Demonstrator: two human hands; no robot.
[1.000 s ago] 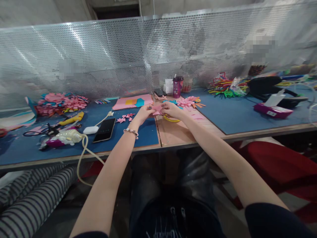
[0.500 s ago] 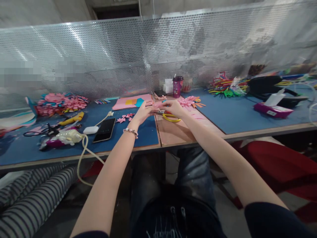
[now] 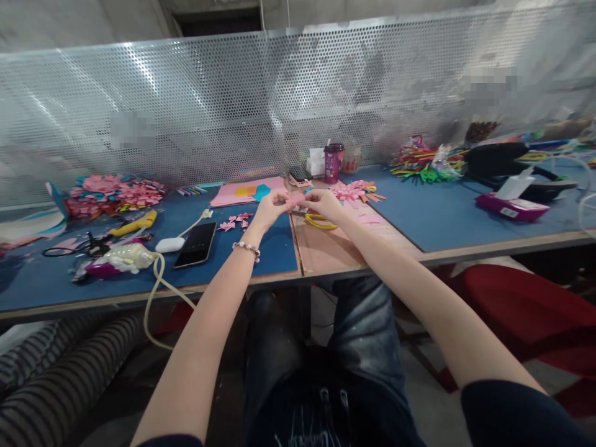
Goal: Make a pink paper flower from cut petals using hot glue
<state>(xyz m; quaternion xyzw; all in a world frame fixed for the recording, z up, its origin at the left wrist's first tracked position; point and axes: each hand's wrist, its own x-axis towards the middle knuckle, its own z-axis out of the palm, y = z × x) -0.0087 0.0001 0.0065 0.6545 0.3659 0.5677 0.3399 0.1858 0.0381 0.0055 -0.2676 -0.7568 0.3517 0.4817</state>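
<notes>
Both my arms reach out over the workbench. My left hand (image 3: 267, 209) and my right hand (image 3: 322, 203) meet above the table's middle and pinch a small pink paper piece (image 3: 295, 198) between their fingertips. Yellow-handled scissors (image 3: 317, 221) lie on the wood just under my right hand. Small folded pink paper bits (image 3: 235, 220) lie on the blue mat (image 3: 274, 251) left of my left hand. A stack of pink paper sheets (image 3: 249, 190) lies behind my hands.
A black phone (image 3: 195, 244), a white earbud case (image 3: 169, 244) and a glue gun (image 3: 121, 258) with its cord lie at left. Pink paper flowers (image 3: 116, 191) are piled far left. A purple cup (image 3: 333, 162) stands before the perforated metal screen (image 3: 233, 105). Striped trouser legs of another person (image 3: 56, 385) show at lower left.
The pink paper piece looked wider a second ago; now it is a narrow piece pinched between both hands. My hands stayed in nearly the same spot, fingers shifting on the paper.
</notes>
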